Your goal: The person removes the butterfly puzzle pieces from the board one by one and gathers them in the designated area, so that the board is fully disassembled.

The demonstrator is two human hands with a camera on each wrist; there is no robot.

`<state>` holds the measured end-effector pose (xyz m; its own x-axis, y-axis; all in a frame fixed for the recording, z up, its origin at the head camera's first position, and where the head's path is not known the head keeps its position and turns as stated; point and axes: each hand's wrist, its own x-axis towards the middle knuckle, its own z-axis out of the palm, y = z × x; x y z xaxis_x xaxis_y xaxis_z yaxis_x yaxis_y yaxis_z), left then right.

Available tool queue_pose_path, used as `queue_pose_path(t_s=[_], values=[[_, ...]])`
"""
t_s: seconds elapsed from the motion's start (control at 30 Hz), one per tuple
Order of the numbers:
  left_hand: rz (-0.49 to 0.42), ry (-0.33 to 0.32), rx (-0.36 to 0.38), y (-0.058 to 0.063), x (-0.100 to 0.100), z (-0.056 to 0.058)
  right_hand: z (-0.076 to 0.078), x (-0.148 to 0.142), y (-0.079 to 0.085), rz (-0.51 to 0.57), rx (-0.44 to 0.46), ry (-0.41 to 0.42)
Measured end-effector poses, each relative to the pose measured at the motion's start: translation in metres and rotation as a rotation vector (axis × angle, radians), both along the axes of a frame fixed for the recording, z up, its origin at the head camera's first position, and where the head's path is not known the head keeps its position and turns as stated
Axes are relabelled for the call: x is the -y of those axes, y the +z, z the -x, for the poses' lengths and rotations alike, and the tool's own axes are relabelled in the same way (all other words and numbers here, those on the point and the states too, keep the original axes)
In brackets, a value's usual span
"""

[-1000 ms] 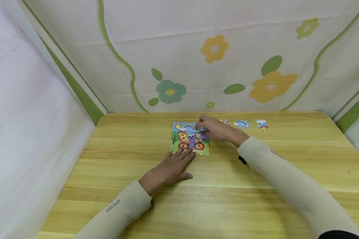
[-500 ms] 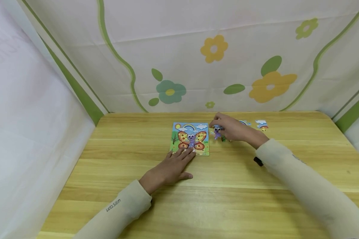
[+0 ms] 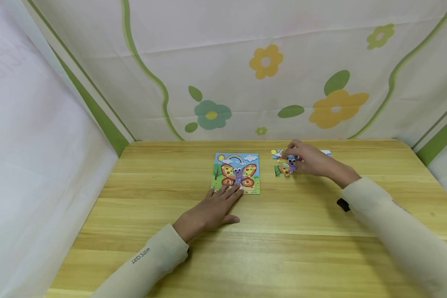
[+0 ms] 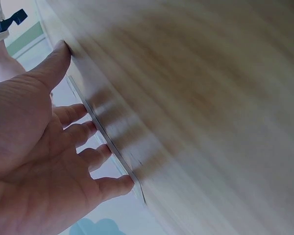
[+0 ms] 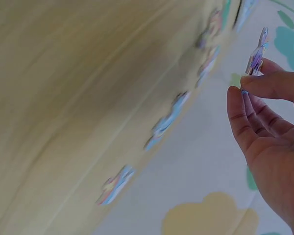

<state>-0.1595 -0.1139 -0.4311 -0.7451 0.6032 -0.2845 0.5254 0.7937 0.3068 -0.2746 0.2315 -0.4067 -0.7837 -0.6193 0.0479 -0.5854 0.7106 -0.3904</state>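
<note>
A square butterfly puzzle board (image 3: 250, 158) lies flat on the wooden table. My left hand (image 3: 211, 212) rests its spread fingertips on the board's near edge, the thumb out to the side on the table. To the right of the board, my right hand (image 3: 313, 161) pinches a puzzle piece (image 3: 292, 164) printed with a purple butterfly's face. The right wrist view shows this puzzle piece (image 5: 256, 56) held up between thumb and fingers, above the table. Just left of it lies a loose piece with green and orange (image 3: 284, 170).
Behind that piece sits another loose piece with a yellow patch (image 3: 277, 153). A cloud piece (image 3: 326, 152) shows partly beyond the right hand. In the right wrist view a blue piece (image 5: 167, 120) lies in the row. A flowered cloth wall (image 3: 238, 82) rises at the table's back edge.
My right hand has moved rightward from over the board's right side to above the loose pieces, carrying the puzzle piece. The left hand and the board have stayed put.
</note>
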Motion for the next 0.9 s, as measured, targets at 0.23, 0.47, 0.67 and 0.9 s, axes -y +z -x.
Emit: queue_pose_path(t_s=[0.23,0.47,0.67,0.9], values=[[0.007,0.004,0.005,0.000,0.000,0.000,-0.001,-0.025,-0.012,0.004,-0.015,0.004],[0.013,0.001,-0.001,-0.001,0.000,0.001,-0.003,-0.035,-0.017,-0.042,0.000,-0.005],[0.016,0.004,-0.003,-0.002,-0.001,0.002,-0.003,-0.038,-0.021,-0.054,0.008,-0.003],[0.014,0.007,-0.001,-0.002,0.000,0.002,0.000,-0.039,-0.024,-0.062,0.010,0.010]])
